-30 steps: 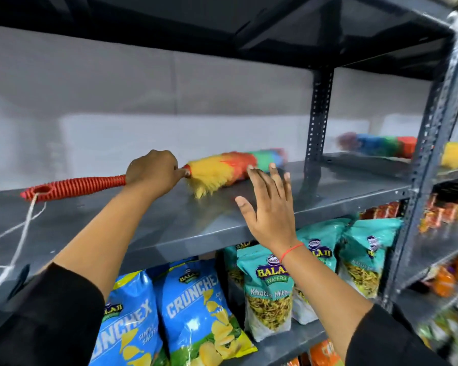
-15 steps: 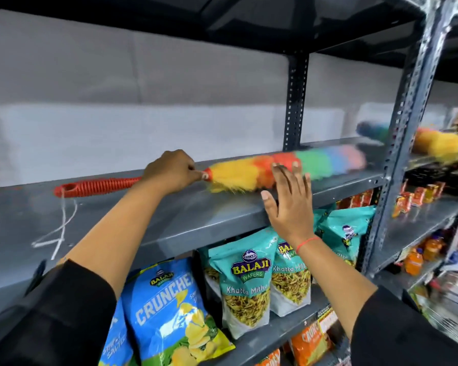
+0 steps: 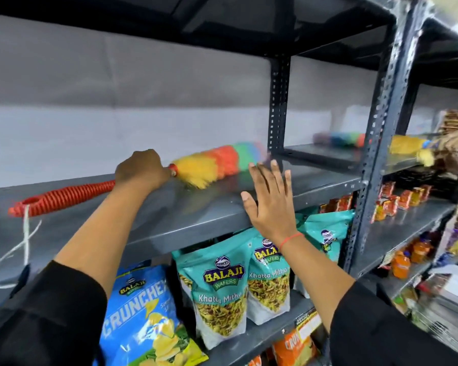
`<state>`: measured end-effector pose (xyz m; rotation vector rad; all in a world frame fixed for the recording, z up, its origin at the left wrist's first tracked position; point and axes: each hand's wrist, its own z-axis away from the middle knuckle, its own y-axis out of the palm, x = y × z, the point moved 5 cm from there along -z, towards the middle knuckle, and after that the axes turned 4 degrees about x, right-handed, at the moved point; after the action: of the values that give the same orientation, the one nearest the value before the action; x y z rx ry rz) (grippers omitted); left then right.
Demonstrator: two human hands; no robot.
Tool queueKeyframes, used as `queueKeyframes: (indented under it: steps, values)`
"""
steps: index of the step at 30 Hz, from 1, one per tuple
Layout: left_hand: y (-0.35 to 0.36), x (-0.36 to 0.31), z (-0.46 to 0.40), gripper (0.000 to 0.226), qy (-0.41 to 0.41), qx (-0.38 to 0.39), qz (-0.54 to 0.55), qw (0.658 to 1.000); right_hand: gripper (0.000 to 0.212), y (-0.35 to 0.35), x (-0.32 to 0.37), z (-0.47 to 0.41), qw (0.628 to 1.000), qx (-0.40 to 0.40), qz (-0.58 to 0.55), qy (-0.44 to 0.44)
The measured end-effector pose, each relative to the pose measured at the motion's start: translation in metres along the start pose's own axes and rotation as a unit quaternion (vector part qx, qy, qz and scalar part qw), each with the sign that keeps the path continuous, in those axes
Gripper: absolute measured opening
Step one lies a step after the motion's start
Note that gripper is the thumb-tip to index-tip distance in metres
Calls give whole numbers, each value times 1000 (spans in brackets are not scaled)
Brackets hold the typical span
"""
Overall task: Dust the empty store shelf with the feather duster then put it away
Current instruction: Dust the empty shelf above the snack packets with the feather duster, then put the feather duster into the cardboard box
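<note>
A feather duster (image 3: 214, 163) with a yellow, orange, green and blue head lies along the grey empty shelf (image 3: 191, 210). Its red ribbed handle runs left to a loop with a white cord. My left hand (image 3: 140, 169) is closed on the handle just behind the head, which is motion-blurred. My right hand (image 3: 271, 199) rests flat with fingers spread on the shelf's front edge, just right of the duster head, holding nothing.
A dark perforated upright (image 3: 278, 101) stands behind the duster tip, another upright (image 3: 381, 128) at the front right. A second multicoloured duster (image 3: 405, 145) lies on the neighbouring shelf. Snack bags (image 3: 217, 291) fill the shelf below; small packets and bottles sit at the right.
The duster head has swept right along the shelf and back a little left, and is blurred. My right hand shifted right along the front edge. The view has turned rightward.
</note>
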<state>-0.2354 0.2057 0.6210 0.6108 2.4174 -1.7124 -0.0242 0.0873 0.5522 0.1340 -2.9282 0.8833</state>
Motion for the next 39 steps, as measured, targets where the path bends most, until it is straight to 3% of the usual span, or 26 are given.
queueKeyframes:
  steps: [2,5,9,12,15,18,21,25,28,31,36,39]
  values:
    - [-4,-1,5,48,-11,-31,2,999,58,2,-1,0,1000,-7,-8,1]
    - [-11,2,20,49,-6,-6,39,999,59,3,-2,3,1000,-25,-15,8]
    - [-33,-3,51,30,64,23,40,997,65,-11,-1,7,997,-68,-27,19]
    - [-51,-3,76,24,126,9,17,992,68,-40,-7,15,981,-156,-99,64]
    - [-57,-4,97,39,185,23,22,982,70,-72,-15,30,958,-240,-124,98]
    - [-52,-12,102,61,237,48,35,970,67,-93,-21,47,954,-263,-95,109]
    - [-41,-36,112,52,295,69,1,953,64,-103,-30,71,955,-264,-50,124]
    - [-7,-74,135,42,342,105,-54,932,62,-98,-47,128,957,-222,-8,187]
    - [42,-98,152,41,342,146,-107,922,65,-82,-60,184,957,-141,25,251]
    - [106,-117,171,41,342,235,-121,902,71,-63,-78,243,945,-44,49,319]
    - [222,-136,197,29,357,315,-186,859,51,-36,-107,332,914,42,74,396]
    - [295,-139,221,38,356,369,-237,826,48,-15,-124,382,898,103,89,418]
